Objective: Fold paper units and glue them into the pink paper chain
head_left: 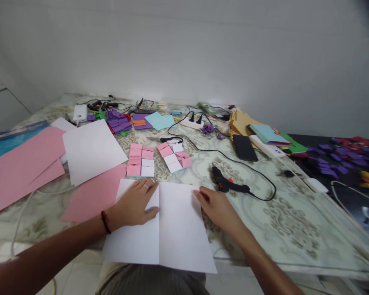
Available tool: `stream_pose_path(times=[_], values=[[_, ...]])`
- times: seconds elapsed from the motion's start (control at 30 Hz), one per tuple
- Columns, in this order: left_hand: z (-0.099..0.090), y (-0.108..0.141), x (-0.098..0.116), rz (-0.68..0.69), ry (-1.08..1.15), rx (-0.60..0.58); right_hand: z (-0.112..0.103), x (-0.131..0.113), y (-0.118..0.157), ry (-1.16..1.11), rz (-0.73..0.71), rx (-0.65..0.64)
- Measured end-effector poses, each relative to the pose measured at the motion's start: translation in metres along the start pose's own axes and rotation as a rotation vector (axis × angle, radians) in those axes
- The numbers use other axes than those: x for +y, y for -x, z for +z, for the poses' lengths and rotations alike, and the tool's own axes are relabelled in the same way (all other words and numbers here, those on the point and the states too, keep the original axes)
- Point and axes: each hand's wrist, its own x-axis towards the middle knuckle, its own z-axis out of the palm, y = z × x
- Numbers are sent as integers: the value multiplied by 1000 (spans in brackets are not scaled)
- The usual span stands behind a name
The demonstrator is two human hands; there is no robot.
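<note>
Around sheet (183,229), pink paper (94,197), glue gun (232,185)

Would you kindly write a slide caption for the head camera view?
Left hand on a creased white sheet, right hand at its edge, black glue gun nearby.

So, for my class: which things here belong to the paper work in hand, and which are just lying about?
Belonging to it:
- creased white paper sheet, under the left hand, its top right corner at the right hand
- probably the folded pink-and-white paper pieces beyond it

Seemingly just lying about:
- flat black rectangular slab
- black corded glue gun, untouched
</note>
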Motion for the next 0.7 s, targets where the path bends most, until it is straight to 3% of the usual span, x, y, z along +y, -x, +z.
stream_pose_path(times=[0.7], values=[[-7, -4, 5, -2, -116, -98, -3, -7, 9, 148, 14, -69]])
